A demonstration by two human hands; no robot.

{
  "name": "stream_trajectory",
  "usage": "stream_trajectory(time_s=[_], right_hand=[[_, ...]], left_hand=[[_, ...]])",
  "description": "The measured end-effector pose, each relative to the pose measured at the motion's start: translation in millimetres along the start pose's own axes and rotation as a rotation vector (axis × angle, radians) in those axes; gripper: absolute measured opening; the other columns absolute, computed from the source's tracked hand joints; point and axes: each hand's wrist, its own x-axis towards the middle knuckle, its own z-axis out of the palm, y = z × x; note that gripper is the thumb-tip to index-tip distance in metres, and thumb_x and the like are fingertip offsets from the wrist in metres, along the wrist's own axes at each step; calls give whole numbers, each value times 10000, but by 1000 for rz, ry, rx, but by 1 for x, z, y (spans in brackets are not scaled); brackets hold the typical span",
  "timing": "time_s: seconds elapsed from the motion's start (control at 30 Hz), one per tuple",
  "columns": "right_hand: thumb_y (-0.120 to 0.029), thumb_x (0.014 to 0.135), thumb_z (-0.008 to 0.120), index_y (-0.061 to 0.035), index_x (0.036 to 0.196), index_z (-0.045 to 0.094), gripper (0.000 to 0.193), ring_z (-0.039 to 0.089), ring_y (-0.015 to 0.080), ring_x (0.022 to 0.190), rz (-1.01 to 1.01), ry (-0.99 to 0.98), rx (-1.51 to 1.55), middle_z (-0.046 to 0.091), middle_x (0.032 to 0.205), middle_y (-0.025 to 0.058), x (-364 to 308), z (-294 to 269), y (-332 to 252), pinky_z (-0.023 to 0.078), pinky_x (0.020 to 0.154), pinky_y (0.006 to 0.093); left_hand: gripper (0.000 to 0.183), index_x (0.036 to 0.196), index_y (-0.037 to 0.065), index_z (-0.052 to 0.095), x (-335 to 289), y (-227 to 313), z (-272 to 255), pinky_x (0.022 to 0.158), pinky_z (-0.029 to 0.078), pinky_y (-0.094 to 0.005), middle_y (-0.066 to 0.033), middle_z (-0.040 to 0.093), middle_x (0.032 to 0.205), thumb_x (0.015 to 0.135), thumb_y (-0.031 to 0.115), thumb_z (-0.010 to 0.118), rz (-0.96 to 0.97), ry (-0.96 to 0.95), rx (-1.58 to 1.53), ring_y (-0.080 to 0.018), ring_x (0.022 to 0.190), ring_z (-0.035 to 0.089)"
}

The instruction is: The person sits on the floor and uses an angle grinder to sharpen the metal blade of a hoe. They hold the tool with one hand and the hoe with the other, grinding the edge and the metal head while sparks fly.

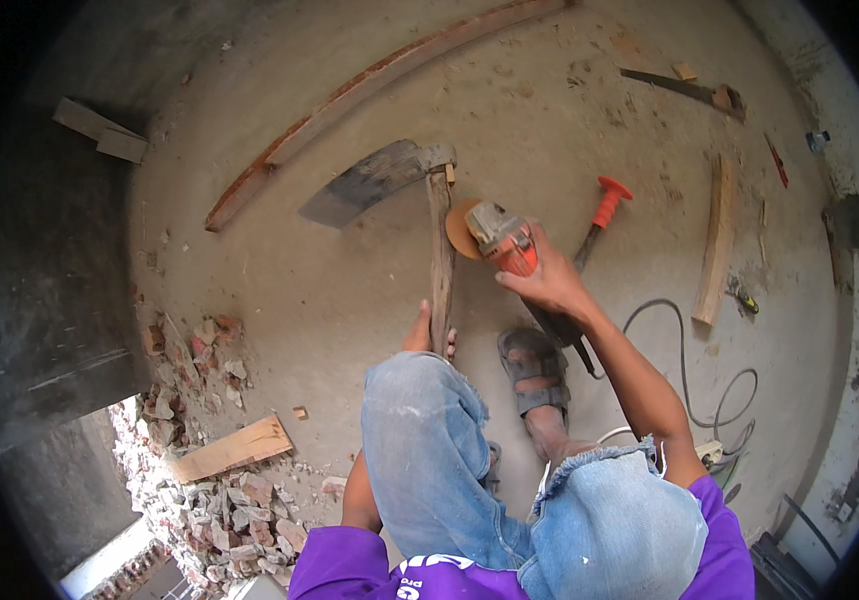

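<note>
A hoe with a broad dark metal blade (364, 185) lies ahead of me, its wooden handle (440, 260) running back toward my knee. My left hand (417, 330) is closed around the lower end of that handle, partly hidden by my knee. In my right hand (554, 275) is an orange and grey angle grinder (509, 242), gripped by its body. The grinder's tan disc (462, 228) is beside the upper part of the handle; whether they touch I cannot tell. A small wooden wedge (450, 174) shows at the hoe's metal socket.
A chisel with a red hand guard (609, 200) lies right of the grinder. Farther right are a handsaw (684, 90), a wooden piece (717, 240), a utility knife (742, 295) and a looping cable (684, 370). Rubble (249, 515) and a board (234, 450) lie left; a long timber (349, 95) lies beyond.
</note>
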Motion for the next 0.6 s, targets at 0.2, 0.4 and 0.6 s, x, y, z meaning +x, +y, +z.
stream_trajectory(time_s=[0.2,0.4,0.6], right_hand=[[-394,746,791,-46,1451,385,885,632,462,1160,-44,-1,-14,633,1263,280,17,0,-2,497,984,482],[-335,735,784,-74,1481,361,896,657,481,1071,-7,13,-147,663,1192,278,-2,-15,7,527,924,504],[-269,718,752,-178,1515,340,902,668,470,1012,-165,120,-198,682,1160,233,26,-13,-9,545,837,530]], left_hand=[[671,1154,172,589,-1,0,3,488,441,-310,-17,606,714,925,794,490,-3,15,9,-138,535,528],[694,1100,178,590,-7,5,-11,471,410,-287,-5,574,688,897,833,485,6,118,106,-126,504,492],[713,1064,178,593,6,2,-31,465,371,-279,19,531,679,887,856,464,181,75,301,-105,493,433]])
